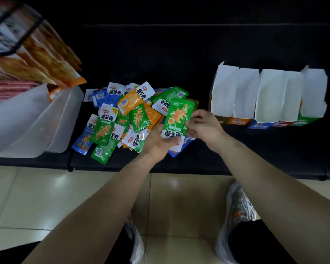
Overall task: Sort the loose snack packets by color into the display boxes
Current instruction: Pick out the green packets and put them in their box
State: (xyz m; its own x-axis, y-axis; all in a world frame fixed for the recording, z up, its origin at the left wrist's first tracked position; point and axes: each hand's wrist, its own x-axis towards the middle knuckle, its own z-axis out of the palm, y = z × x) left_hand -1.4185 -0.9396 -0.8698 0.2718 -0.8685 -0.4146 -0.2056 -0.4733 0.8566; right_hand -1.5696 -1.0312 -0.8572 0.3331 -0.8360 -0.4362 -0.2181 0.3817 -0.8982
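Over pile [122, 115], two hands [158, 139] [205, 126] holding one packet [177, 117] (green)

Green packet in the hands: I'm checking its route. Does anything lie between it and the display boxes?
Nothing visible does. The left hand and right hand hold the green packet; only bare black surface separates it from the display boxes. Their white flaps hide the openings.

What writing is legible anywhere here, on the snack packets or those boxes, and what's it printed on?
"魔芋爽": white end of a blue packet.
"魔芋爽", upside down: white end of the green packet held by the left hand and right hand.
Too small or blurred to read: the red oval logos, the barcode digits on the orange packet, the print on the display boxes.
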